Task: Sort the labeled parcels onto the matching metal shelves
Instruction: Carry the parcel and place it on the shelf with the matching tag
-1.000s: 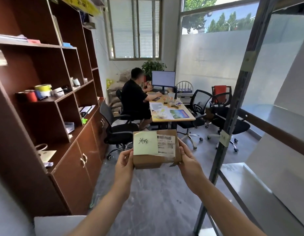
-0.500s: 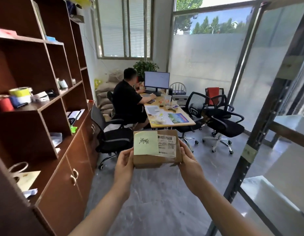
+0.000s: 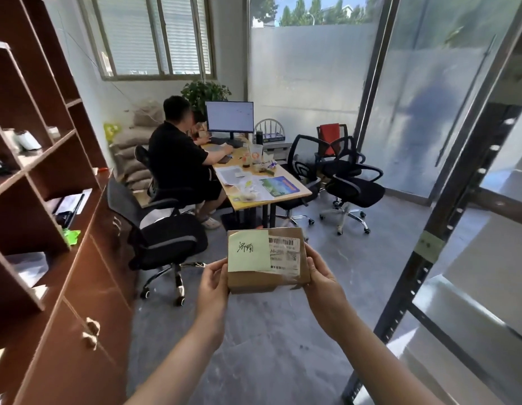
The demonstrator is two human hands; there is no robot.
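I hold a small brown cardboard parcel (image 3: 265, 280) level in front of me, between both hands. A pale green sticky note with handwriting and a white shipping label with a barcode cover its top face. My left hand (image 3: 214, 283) grips its left side and my right hand (image 3: 324, 283) grips its right side. The metal shelf rack (image 3: 429, 247) stands at the right edge, its dark perforated upright running diagonally, with grey metal shelf boards behind it.
A brown wooden bookcase with cabinets (image 3: 58, 258) lines the left wall. A black office chair (image 3: 163, 235) stands just ahead on the left. A person sits at a desk (image 3: 262, 194) with a monitor; more black chairs (image 3: 350, 188) stand beyond. Grey floor lies below my hands.
The view has swung left: the metal rack slid toward the right edge and more of the office shows. The parcel stays held between both hands in the same pose.
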